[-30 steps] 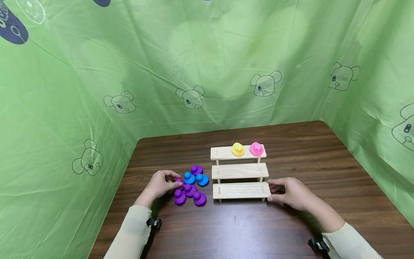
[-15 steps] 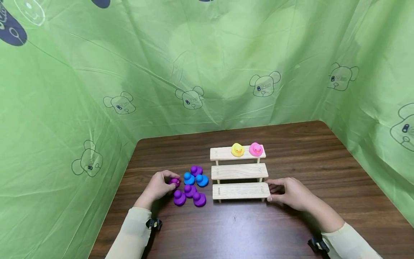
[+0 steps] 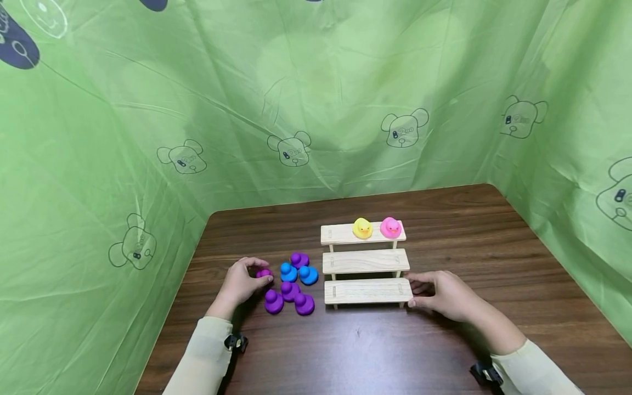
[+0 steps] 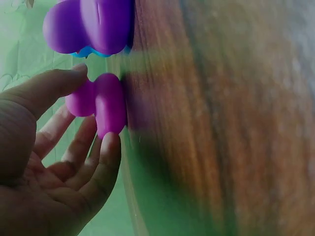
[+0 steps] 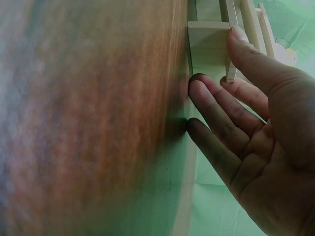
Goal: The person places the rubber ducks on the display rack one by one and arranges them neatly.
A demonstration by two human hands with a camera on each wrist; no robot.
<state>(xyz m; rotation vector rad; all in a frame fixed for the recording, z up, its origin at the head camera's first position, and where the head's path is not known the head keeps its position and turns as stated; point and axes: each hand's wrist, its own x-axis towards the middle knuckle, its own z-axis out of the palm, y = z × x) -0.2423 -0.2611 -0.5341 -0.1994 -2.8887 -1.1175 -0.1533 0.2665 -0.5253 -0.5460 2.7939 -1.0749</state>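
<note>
My left hand (image 3: pixel 242 282) holds a magenta rubber duck (image 4: pixel 110 103) between thumb and fingers, low over the table at the left of a group of ducks. In the left wrist view the thumb is at the duck's head and a fingertip at its lower end. Beside it are several purple ducks (image 3: pixel 274 302) and two blue ducks (image 3: pixel 288 272), turned away from me. My right hand (image 3: pixel 449 296) holds the right end of the lowest step of a three-step wooden stand (image 3: pixel 367 291), thumb at the near corner, index finger at the far one. Its other fingers reach down by the tabletop.
On the stand's top step sit a yellow duck (image 3: pixel 362 228) and a pink duck (image 3: pixel 390 227), both facing me. The dark wooden table (image 3: pixel 365 351) is enclosed by green curtains (image 3: pixel 345 82) with bear drawings, at the back and both sides.
My left hand has drawn the magenta duck slightly left, away from the blue and purple ducks, turning it in the fingers. My right hand and the stand stay in place.
</note>
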